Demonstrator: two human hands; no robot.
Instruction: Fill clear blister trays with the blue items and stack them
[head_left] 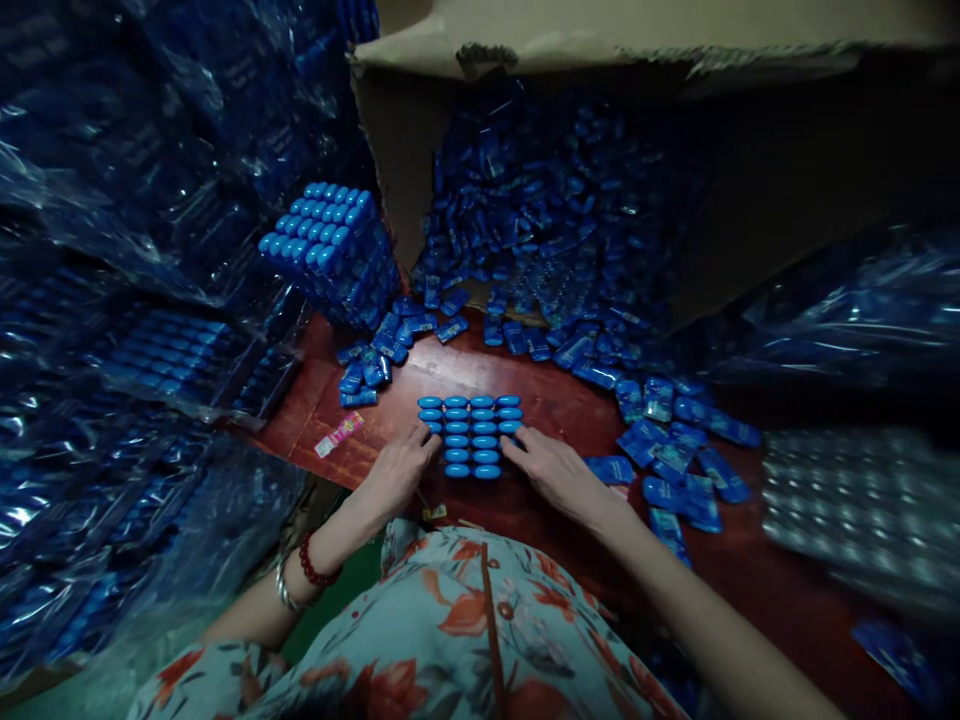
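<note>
Left hand (pixel 401 462) and right hand (pixel 546 465) touch blue packs (pixel 483 428) (their grip, I cannot tell).

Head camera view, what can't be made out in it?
All in the head view:
Left hand and right hand: palms, hidden by the hands' own backs.
Blue pieces between them: undersides, hidden by their tops.
Pink-and-white strip: print too small.
Cardboard box: deep inside, lost in shadow.
Clear bumpy tray: blurred, cut off by right edge.
</note>
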